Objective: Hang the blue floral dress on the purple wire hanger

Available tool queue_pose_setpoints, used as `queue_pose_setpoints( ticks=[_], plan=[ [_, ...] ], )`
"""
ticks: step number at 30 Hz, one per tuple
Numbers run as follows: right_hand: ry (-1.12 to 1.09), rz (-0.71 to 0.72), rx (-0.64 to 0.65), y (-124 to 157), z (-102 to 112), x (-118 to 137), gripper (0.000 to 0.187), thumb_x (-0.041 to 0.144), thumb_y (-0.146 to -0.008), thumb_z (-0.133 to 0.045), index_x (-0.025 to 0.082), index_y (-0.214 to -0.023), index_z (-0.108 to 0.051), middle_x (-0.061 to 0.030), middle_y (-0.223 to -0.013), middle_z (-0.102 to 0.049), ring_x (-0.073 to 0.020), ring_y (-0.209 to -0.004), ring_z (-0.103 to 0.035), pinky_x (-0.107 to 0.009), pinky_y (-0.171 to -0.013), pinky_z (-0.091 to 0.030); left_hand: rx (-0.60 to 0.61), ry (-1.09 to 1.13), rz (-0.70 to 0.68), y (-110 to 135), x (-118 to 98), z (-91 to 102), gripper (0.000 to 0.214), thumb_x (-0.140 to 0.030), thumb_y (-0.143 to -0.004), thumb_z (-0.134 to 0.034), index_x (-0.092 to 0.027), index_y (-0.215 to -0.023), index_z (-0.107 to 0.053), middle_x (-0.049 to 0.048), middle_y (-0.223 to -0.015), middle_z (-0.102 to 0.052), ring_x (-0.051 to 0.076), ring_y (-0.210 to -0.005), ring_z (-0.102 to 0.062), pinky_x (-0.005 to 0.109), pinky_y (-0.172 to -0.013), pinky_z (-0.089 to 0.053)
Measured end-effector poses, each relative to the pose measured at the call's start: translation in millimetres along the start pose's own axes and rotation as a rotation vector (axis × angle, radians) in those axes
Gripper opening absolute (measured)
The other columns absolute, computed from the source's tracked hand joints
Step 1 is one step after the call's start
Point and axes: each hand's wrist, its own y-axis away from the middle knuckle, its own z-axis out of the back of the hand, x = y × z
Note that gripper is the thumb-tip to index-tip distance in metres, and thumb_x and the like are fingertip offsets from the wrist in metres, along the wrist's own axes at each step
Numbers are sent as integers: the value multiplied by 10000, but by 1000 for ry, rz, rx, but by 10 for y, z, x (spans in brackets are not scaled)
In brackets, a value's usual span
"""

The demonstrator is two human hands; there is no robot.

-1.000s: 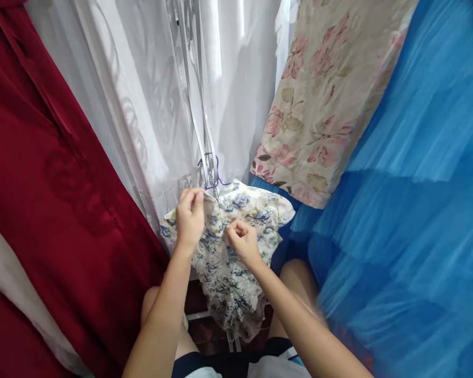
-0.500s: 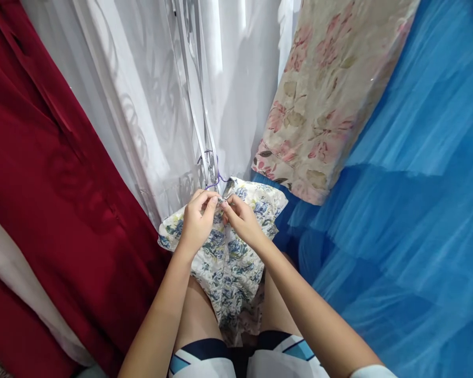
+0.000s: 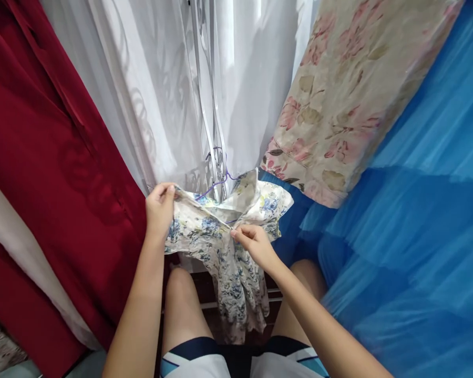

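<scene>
A white garment with a blue floral print (image 3: pixel 228 252) hangs on a thin purple hanger (image 3: pixel 216 182) in front of me, over my knees. My left hand (image 3: pixel 160 207) is closed on the garment's left shoulder edge and holds it out to the left. My right hand (image 3: pixel 254 244) pinches the fabric near the middle of the neckline, fingers pressed together. The hanger's hook goes up toward a white metal rail behind the sheer cloth.
A dark red curtain (image 3: pixel 43 157) hangs at the left. Sheer white fabric (image 3: pixel 161 94) fills the middle. A cream cloth with pink flowers (image 3: pixel 339 105) hangs at upper right, and blue tulle (image 3: pixel 418 236) crowds the right side.
Both hands were pinched together at the neckline; now my left hand has pulled left with the shoulder edge, spreading the garment. My right hand has dropped slightly lower.
</scene>
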Motion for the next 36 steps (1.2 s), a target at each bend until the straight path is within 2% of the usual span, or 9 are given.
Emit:
queue_pose_setpoints(
  ticks=[3, 6, 9, 12, 16, 22, 25, 29, 36],
  plan=[
    [-5, -10, 68, 161, -20, 70, 383, 355, -883, -550, 199, -575, -386, 51, -555, -319, -98, -521, -284, -265, -516, -206, -98, 180, 226, 88, 380, 291, 248, -372, -793, -694, -149, -896, -662, 23, -798, -650, 124, -709, -605, 232, -692, -487],
    [11, -35, 65, 236, -22, 55, 368, 347, -891, -540, 199, -586, -396, 50, -555, -328, -100, -523, -301, -262, -516, -215, -173, 329, 449, 439, 733, 350, 293, -368, -714, -746, -148, -875, -638, 12, -767, -648, 109, -682, -604, 209, -663, -480],
    [18, -51, -62, 244, 120, -114, 383, 361, -890, -542, 198, -572, -405, 50, -533, -348, -102, -514, -318, -261, -516, -231, -221, 420, 545, 933, 970, 167, 329, -388, -673, -775, -147, -848, -635, 10, -780, -651, 104, -694, -608, 199, -671, -477],
    [48, -53, -314, 268, 438, -406, 397, 390, -879, -564, 195, -559, -433, 48, -506, -380, -106, -502, -335, -264, -518, -246, -135, 491, 609, 1401, 1044, -161, 346, -412, -687, -786, -147, -869, -656, 27, -842, -664, 134, -776, -637, 237, -768, -498],
    [80, -166, -534, 440, 864, -874, 415, 437, -858, -569, 204, -541, -438, 47, -485, -393, -111, -483, -336, -270, -511, -259, 91, 499, 545, 1720, 858, -594, 299, -441, -824, -687, -161, -928, -680, 61, -979, -656, 194, -1003, -620, 320, -971, -456],
    [160, -332, -434, 835, 844, -1241, 366, 474, -784, -604, 199, -557, -522, 20, -481, -473, -141, -475, -415, -275, -512, -316, 343, 426, 295, 1724, 223, -952, 234, -384, -940, -562, -176, -910, -663, 94, -1075, -618, 226, -1119, -568, 355, -1036, -397],
    [220, -262, -373, 910, 633, -1070, 251, 413, -740, -666, 172, -810, -657, -48, -772, -672, -205, -690, -581, -306, -663, -434, 429, 403, 245, 1819, -23, -1044, 226, -329, -971, -511, -177, -899, -663, 100, -1070, -603, 225, -1119, -568, 362, -1028, -405],
    [86, -137, -11, 909, 391, -616, 342, 321, -762, -676, 190, -1077, -654, -85, -1147, -666, -252, -997, -594, -364, -902, -444, 528, 312, 251, 1959, -224, -1060, 231, -288, -984, -477, -183, -909, -669, 105, -1136, -590, 221, -1146, -560, 364, -1028, -417],
    [-802, -539, 313, 917, 176, -365, 273, 410, -812, -553, 176, -897, -665, -77, -944, -702, -271, -984, -627, -427, -926, -440, 585, 83, 192, 1839, -552, -793, 227, -239, -986, -456, -205, -910, -668, 79, -1205, -605, 210, -1208, -527, 348, -1056, -391]
  ],
)
